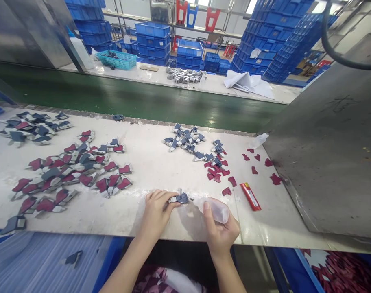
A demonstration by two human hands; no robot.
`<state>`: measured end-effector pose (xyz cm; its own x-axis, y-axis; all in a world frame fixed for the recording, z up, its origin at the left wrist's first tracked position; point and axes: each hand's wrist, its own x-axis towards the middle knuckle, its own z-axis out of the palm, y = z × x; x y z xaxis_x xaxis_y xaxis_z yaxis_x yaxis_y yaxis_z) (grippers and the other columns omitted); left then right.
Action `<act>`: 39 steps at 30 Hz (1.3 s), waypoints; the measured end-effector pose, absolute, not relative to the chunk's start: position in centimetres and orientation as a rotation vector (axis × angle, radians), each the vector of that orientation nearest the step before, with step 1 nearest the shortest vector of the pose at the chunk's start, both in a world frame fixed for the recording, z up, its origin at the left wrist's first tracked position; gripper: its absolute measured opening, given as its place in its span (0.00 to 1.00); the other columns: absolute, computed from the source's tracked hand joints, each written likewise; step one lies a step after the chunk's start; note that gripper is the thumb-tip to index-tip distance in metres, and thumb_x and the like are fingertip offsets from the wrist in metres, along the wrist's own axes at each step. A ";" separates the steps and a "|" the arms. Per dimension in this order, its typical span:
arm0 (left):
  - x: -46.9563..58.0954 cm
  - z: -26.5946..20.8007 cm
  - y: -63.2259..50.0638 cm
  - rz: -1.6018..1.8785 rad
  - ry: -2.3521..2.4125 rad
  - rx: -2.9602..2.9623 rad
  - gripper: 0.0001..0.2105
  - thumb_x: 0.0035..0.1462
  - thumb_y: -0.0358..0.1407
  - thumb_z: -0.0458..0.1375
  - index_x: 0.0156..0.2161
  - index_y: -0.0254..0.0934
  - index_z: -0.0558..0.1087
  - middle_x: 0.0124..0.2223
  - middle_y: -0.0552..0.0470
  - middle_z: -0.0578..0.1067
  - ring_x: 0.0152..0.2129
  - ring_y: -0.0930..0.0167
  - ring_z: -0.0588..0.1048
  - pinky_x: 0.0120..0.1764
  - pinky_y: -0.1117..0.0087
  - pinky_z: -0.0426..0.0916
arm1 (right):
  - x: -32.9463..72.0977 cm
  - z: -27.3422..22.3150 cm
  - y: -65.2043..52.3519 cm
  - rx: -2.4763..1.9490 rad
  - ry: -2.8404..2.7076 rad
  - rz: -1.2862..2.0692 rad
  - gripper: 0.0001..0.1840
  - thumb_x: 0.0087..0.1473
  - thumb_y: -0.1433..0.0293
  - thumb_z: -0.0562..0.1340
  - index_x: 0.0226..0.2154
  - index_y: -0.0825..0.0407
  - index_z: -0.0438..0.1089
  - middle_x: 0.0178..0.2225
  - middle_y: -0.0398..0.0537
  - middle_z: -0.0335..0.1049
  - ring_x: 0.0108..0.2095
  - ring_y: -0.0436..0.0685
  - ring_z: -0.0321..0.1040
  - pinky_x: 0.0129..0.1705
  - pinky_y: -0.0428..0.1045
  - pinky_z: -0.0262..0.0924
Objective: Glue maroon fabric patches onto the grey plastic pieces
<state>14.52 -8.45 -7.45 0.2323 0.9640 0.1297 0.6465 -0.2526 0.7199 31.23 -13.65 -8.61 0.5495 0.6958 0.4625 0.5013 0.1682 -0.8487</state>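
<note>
Near the front edge of the white worktable, my left hand [157,211] pinches a small dark blue and white plastic part [182,198] between thumb and fingers. My right hand [223,232] is wrapped round a translucent squeeze bottle [217,209], tilted so its thin dark tip points left at the part. The tip is close to the part; whether they touch I cannot tell. Beyond my hands lies a pile of similar blue and white parts [185,138]. Loose dark red pieces [216,175] are scattered to its right.
Parts with red inlays [66,167] spread over the left side, beside more blue parts [40,126]. A red packet [250,196] and another small bottle [258,140] lie right, near a metal housing [334,142]. A green strip [136,97] separates the back ledge, which bears a turquoise basket [118,60].
</note>
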 end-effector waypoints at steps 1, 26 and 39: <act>14.6 -7.4 -8.5 0.783 1.473 1.980 0.07 0.55 0.30 0.65 0.40 0.41 0.77 0.38 0.54 0.81 0.38 0.65 0.75 0.46 0.59 0.58 | 31.3 -8.7 -13.7 -1.481 -1.072 0.196 0.07 0.51 0.69 0.68 0.35 0.54 0.76 0.28 0.46 0.76 0.26 0.55 0.74 0.28 0.46 0.68; 14.3 -7.4 -8.2 0.795 1.439 1.904 0.10 0.55 0.26 0.62 0.40 0.42 0.78 0.38 0.54 0.82 0.37 0.65 0.76 0.46 0.58 0.59 | 30.3 -8.8 -13.2 -1.459 -1.054 0.402 0.09 0.52 0.67 0.68 0.36 0.53 0.76 0.31 0.48 0.78 0.30 0.56 0.75 0.32 0.47 0.70; 14.4 -7.3 -8.2 0.780 1.444 1.914 0.09 0.56 0.27 0.60 0.40 0.42 0.78 0.39 0.52 0.82 0.37 0.64 0.76 0.46 0.57 0.59 | 30.0 -7.6 -12.9 -1.475 -1.100 0.416 0.12 0.52 0.63 0.66 0.34 0.55 0.76 0.29 0.50 0.78 0.28 0.57 0.76 0.29 0.49 0.71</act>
<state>14.38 -8.16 -7.27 0.2316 0.9683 0.0931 0.6085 -0.2189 0.7627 29.99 -12.93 -7.61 0.4906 0.8072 0.3283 0.3881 0.1349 -0.9117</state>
